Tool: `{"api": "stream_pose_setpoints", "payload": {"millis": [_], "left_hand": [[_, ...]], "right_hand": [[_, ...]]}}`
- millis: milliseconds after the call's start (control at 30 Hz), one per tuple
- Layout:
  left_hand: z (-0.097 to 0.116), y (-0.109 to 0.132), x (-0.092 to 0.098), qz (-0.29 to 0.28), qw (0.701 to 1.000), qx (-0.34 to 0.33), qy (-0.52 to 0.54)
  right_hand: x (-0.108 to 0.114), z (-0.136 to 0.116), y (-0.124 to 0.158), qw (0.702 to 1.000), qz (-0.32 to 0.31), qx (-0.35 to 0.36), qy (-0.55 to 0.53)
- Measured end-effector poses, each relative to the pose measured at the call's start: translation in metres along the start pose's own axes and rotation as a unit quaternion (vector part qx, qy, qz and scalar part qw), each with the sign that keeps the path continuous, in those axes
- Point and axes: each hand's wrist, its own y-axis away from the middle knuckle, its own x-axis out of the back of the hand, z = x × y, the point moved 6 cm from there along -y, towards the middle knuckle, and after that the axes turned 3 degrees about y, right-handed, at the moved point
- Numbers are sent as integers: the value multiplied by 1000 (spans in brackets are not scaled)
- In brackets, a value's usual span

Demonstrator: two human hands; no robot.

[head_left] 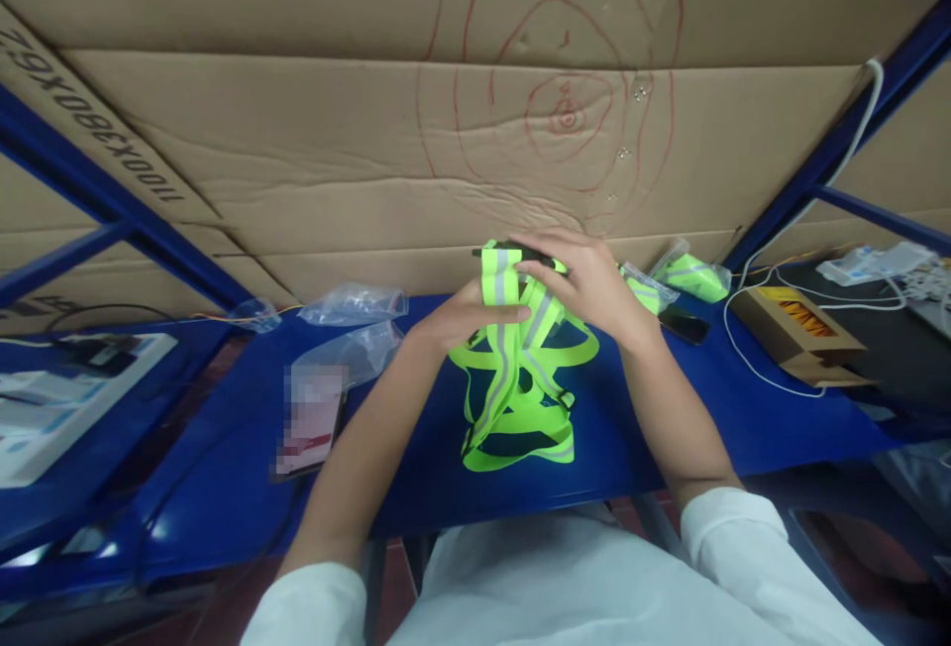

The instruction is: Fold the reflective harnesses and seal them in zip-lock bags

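Note:
A neon-yellow reflective harness (503,359) with grey stripes and black buckles hangs from both hands, its lower loops resting on the blue table. My left hand (465,314) is closed around the upper straps, its thumb lying across the front. From the right, my right hand (583,279) grips the top of the same straps near a black buckle piece, fingers bent over it. Part of the left hand's fingers is hidden behind the straps.
Clear plastic bags (353,305) and a phone-like device (316,418) lie to the left. Bagged neon straps (690,275), a dark phone (684,325) and an open cardboard box (798,334) are at right. A cardboard wall (334,151) with red rings stands behind.

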Motion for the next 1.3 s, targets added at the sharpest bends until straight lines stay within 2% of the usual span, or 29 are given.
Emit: {"api": "stream_pose_setpoints", "payload": {"millis": [67, 167, 367, 467, 567, 733, 800, 900, 1033, 1100, 1200, 1300], "left_hand": [[-7, -6, -9, 26, 997, -7, 75], [-11, -10, -16, 76, 992, -31, 97], [-7, -3, -1, 151, 982, -57, 95], [0, 1, 3, 156, 981, -70, 91], [9, 3, 0, 166, 980, -90, 68], [18, 1, -4, 200, 971, -124, 49], [17, 0, -4, 202, 971, -117, 51], [15, 3, -1, 217, 971, -89, 39], [23, 10, 9, 258, 964, -59, -42], [32, 11, 11, 246, 962, -74, -90], [45, 11, 11, 192, 964, -111, -143], [45, 10, 14, 168, 965, -117, -164]], "right_hand": [[1, 5, 0, 1000, 25, -12, 4], [1, 10, 0, 999, 34, -22, -11], [2, 4, 1, 987, -12, 18, -162], [2, 10, 3, 972, -13, -38, -233], [-3, 19, 5, 961, -21, -101, -256], [-19, 22, 1, 940, 22, -137, -313], [-25, 19, -1, 930, 44, -134, -339], [-29, 12, -4, 937, 60, -109, -327], [-29, 5, -4, 952, 21, -60, -300], [-26, 5, -3, 951, 9, -36, -306], [-21, 7, -2, 951, 15, -13, -309], [-15, 3, -1, 964, 13, 8, -265]]}}
